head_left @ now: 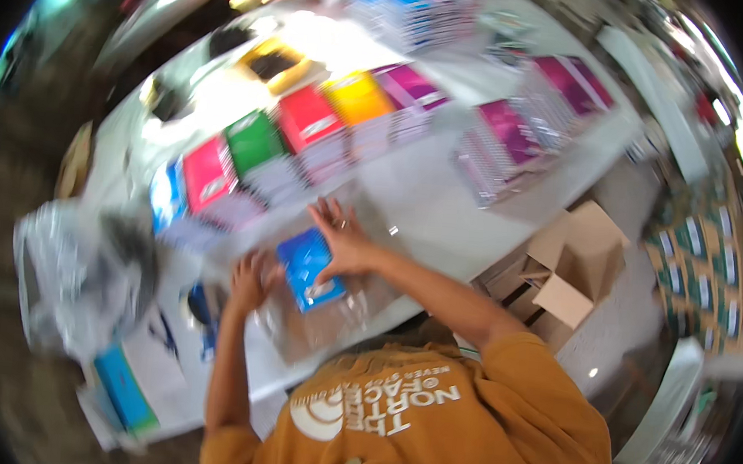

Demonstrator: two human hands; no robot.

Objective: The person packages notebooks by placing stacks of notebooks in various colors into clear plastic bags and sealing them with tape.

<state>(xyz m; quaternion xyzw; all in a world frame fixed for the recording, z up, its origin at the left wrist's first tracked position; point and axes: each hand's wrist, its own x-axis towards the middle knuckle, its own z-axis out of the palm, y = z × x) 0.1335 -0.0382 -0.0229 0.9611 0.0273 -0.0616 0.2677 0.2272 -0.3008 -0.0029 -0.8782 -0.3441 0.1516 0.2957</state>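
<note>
A blue notebook (311, 271) lies on the table in front of me, with clear plastic film (312, 325) showing around its near side. Beside its left edge is my left hand (254, 280), fingers apart and slightly blurred. My right hand (345, 240) is at the upper right edge of the notebook, fingers spread and thumb along its side. Neither hand is wrapped round anything. Just beyond them runs a row of notebook stacks: blue (167, 195), pink (208, 170), green (255, 143), red (311, 116), yellow (358, 97) and purple (411, 85).
More purple notebooks (510, 131) stand at the right, partly in clear plastic. A heap of plastic bags (80, 274) sits at the left, above a blue flat item (125, 387). An open carton (581, 257) is beside the table's right edge. Patterned cartons (700, 267) are farther right.
</note>
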